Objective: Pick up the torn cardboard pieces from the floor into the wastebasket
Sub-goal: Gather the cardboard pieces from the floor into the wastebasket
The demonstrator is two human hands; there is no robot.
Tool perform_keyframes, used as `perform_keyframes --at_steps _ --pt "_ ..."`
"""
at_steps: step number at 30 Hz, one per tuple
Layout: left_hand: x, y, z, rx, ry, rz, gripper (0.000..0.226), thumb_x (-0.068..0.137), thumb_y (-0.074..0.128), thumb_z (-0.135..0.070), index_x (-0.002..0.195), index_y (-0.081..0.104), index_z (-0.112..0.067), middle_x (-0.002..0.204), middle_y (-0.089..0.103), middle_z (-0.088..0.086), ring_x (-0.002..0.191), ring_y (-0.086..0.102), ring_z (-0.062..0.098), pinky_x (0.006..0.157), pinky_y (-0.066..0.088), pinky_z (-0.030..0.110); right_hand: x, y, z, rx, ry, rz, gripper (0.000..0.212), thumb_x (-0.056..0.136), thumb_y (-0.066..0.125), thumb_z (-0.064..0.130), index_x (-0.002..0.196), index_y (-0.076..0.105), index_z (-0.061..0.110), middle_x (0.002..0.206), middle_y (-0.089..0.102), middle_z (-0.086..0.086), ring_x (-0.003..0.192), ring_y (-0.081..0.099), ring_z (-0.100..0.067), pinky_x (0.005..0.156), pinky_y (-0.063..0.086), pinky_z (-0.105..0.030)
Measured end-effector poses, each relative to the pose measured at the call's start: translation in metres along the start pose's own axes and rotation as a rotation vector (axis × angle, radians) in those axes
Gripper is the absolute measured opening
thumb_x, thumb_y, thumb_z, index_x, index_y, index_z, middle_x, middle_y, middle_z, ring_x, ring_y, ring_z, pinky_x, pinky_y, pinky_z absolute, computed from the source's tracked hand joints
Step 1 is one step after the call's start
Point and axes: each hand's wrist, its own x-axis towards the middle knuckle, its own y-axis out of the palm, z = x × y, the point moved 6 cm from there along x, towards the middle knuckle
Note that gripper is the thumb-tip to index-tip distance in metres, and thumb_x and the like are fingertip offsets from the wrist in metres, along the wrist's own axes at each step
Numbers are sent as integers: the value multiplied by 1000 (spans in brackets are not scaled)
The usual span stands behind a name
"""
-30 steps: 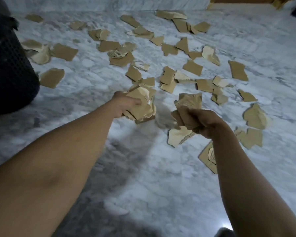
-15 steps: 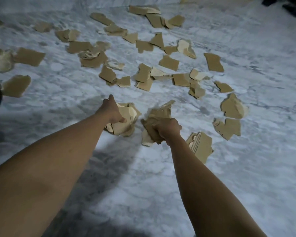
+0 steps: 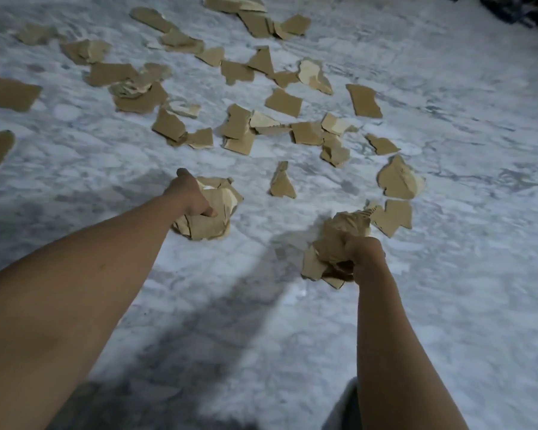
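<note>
My left hand (image 3: pixel 189 197) grips a thick bundle of torn cardboard pieces (image 3: pixel 213 212), held low over the marble floor. In my right hand (image 3: pixel 362 251) is a second crumpled bundle of cardboard (image 3: pixel 336 243), its lower pieces hanging below the fist. Just beyond the right hand a loose piece (image 3: pixel 393 217) lies on the floor, and a small folded piece (image 3: pixel 281 181) sits between the two hands. Several more brown pieces (image 3: pixel 239 125) are scattered farther out. The wastebasket is out of view.
White and grey marble floor (image 3: pixel 448 274) all around, with my arms' shadows in the near middle. More cardboard lies at the left edge (image 3: pixel 8 93) and far back (image 3: pixel 255 20). Dark objects (image 3: pixel 522 10) sit at the top right corner.
The view has swung right, and the black wastebasket has left the frame at the left. Both hands keep their bundles; the right hand has moved right, near the loose piece.
</note>
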Motion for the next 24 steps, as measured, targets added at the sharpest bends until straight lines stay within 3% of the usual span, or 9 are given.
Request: perform_keyframes --at_steps 4,9,12,15,17,19,21,24 --pt "-5 7 -2 -105 7 -21 109 64 92 -29 142 21 -1 145 40 19 131 45 36 95 46 40 -49 17 27 -345 -175 6 58 93 56 44 136 51 4 136 50 -14 129 46 -35 108 41 -45" --pt "-13 -4 15 -148 -28 -66 104 63 93 -27 138 25 -2 143 42 21 129 46 37 93 46 40 -100 73 65 -499 -406 140 56 91 59 40 135 48 8 136 44 -9 132 39 -34 108 36 -50" --pt "-16 -12 29 -173 -64 -94 104 65 92 -29 140 25 -2 144 42 20 129 45 37 93 47 41 -120 84 86 -605 -544 71 41 92 53 28 130 50 13 133 48 -10 129 42 -33 106 29 -50" --pt "-17 -14 45 -244 -102 -92 103 64 92 -28 140 27 -2 142 44 19 128 47 36 93 49 41 -116 86 96 -431 -594 195 45 89 61 26 128 44 15 121 56 -10 109 55 -30 92 41 -44" --pt "-16 -13 52 -308 -107 -85 100 63 93 -28 138 30 -3 139 46 16 126 48 34 92 50 40 -109 74 100 -126 -566 342 55 86 74 26 128 42 15 113 60 -11 91 62 -26 67 53 -37" --pt "-16 -9 56 -382 -119 -77 96 62 94 -29 134 36 -7 134 50 13 122 51 32 90 52 40 -98 51 97 110 -450 377 48 87 78 24 125 54 7 105 65 -15 75 66 -26 49 53 -31" --pt "-15 -7 55 -474 -135 -77 94 58 95 -33 132 41 -10 130 54 10 116 56 31 88 55 44 -80 32 89 247 -324 388 36 90 76 22 112 66 -4 99 70 -21 72 69 -34 57 58 -40" --pt "-8 -3 44 -591 -143 -82 95 51 96 -37 130 48 -13 126 58 8 111 60 31 84 57 50 -67 31 74 205 -214 430 38 91 74 26 108 65 -7 103 69 -24 83 70 -40 73 60 -54"
